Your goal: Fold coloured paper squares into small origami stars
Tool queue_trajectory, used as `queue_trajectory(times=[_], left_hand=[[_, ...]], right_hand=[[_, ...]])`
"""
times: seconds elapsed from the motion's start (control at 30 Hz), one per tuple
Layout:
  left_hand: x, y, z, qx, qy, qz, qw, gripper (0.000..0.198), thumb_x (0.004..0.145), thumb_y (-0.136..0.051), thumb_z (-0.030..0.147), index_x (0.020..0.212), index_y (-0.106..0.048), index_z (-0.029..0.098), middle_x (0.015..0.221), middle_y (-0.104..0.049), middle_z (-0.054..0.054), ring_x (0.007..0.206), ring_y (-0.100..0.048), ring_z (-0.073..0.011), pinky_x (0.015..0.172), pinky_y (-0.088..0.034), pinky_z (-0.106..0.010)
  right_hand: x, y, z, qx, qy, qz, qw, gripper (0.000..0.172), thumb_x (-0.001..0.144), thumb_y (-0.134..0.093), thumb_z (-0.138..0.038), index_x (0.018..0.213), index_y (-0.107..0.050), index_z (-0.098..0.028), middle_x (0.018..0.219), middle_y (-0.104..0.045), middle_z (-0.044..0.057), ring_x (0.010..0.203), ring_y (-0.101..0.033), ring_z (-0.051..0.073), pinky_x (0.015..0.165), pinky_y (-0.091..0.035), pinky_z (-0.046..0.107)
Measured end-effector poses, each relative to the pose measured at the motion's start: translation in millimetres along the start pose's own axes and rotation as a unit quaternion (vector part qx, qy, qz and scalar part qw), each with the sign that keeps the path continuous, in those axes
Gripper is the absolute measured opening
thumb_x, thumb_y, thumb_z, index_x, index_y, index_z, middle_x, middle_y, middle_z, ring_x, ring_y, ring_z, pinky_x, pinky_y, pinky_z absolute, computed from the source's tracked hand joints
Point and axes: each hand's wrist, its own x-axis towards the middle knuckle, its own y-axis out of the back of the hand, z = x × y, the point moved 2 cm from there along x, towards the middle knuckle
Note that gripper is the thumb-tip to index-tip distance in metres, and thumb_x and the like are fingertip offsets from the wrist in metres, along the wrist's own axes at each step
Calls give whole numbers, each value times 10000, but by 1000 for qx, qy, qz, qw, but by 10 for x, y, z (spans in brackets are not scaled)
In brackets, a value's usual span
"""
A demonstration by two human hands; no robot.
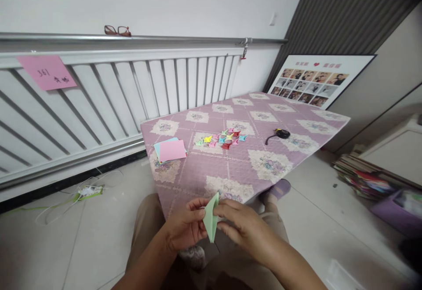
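Between my two hands, just off the table's near edge, is a folded piece of light green paper (211,220), shaped like a pointed diamond. My left hand (189,222) pinches its left side between thumb and fingers. At its right side, the fingers of my right hand (242,224) reach against and partly into the fold; their tips are partly hidden. On the tablecloth beyond lie several small folded paper figures (226,146) in red, pink, yellow, green and blue. A stack of coloured paper sheets (173,150), pink on top, rests at the table's left side.
The table has a purple floral cloth (194,175). A black object with a strap (282,133) lies on its right part. Behind stand a white radiator (158,87) with a pink note (48,72) and a photo board (316,81). A power strip (90,192) with cables lies on the floor.
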Motion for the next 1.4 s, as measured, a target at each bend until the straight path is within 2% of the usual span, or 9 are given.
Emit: queue_trajectory(times=[0.17, 0.3, 0.43, 0.5, 0.6, 0.8, 1.17, 1.27, 1.4], left_hand=[[-2, -73, -86, 8, 22, -15, 1000, 396, 695, -788, 283, 1041, -614, 202, 764, -605, 2, 576, -564, -85, 549, -442, -204], [18, -80, -78, 123, -13, 36, 992, 399, 716, -751, 356, 1044, -598, 190, 780, -581, -7, 610, -536, -91, 578, -421, -213], [-47, -147, 150, 356, -161, 125, 912, 390, 736, -678, 294, 1107, -580, 224, 997, -576, -35, 757, -528, -128, 664, -430, -242], [-113, -253, 275, 451, -199, 88, 865, 328, 804, -576, 262, 1131, -587, 259, 1066, -572, -43, 842, -540, -159, 718, -444, -271], [-197, -430, 413, 561, -223, -25, 796, 317, 821, -552, 215, 1124, -620, 274, 1235, -518, -59, 1068, -505, -210, 876, -426, -321], [-181, -585, 577, 613, -210, -120, 752, 214, 824, -602, 231, 1031, -655, 237, 1185, -547, -75, 1100, -514, -215, 969, -389, -358], [-157, -773, 670, 595, -141, -186, 769, 119, 809, -649, 306, 880, -637, 211, 1036, -499, -37, 830, -502, -135, 766, -444, -262], [-124, -745, 645, 546, -164, -205, 795, 169, 806, -661, 329, 767, -590, 181, 922, -505, -25, 804, -497, -132, 758, -421, -263], [-91, -680, 604, 418, -166, -220, 866, 279, 793, -688, 373, 724, -520, 161, 895, -513, -28, 820, -494, -136, 760, -395, -268]], right_hand=[[9, -7, 22, -19, 27, 2, 999, 154, 929, -480, -228, 979, -621, -263, 917, -619, 29, 852, -589, 156, 752, -441, 254], [-15, 2, 63, -41, 26, 9, 999, 149, 937, -464, -251, 911, -610, -243, 842, -608, 29, 780, -575, 156, 692, -430, 255], [-46, 38, 94, -51, 15, 3, 999, 137, 928, -466, -231, 872, -591, -239, 812, -597, 20, 756, -566, 156, 667, -419, 257], [-59, 52, 101, -55, 13, 0, 998, 129, 924, -469, -227, 858, -579, -237, 803, -591, 15, 743, -562, 151, 658, -414, 253], [-72, 63, 102, -67, 15, -3, 998, 120, 919, -482, -220, 840, -571, -232, 796, -587, 10, 738, -561, 147, 655, -404, 245], [-93, 96, 61, -3, 9, -2, 1000, 101, 912, -518, -248, 836, -583, -239, 795, -602, -6, 722, -568, 129, 636, -396, 221], [-117, 211, -95, 95, -42, -6, 995, 204, 893, -552, -380, 761, -582, -228, 703, -585, -35, 633, -512, 105, 604, -377, 215], [-142, 205, -59, 147, -77, -20, 986, 262, 875, -562, -431, 735, -578, -210, 667, -554, -33, 614, -479, 106, 582, -361, 218], [-202, 161, 18, 298, -127, -35, 945, 278, 861, -587, -446, 768, -558, -185, 672, -579, -23, 621, -506, 101, 597, -373, 216]])
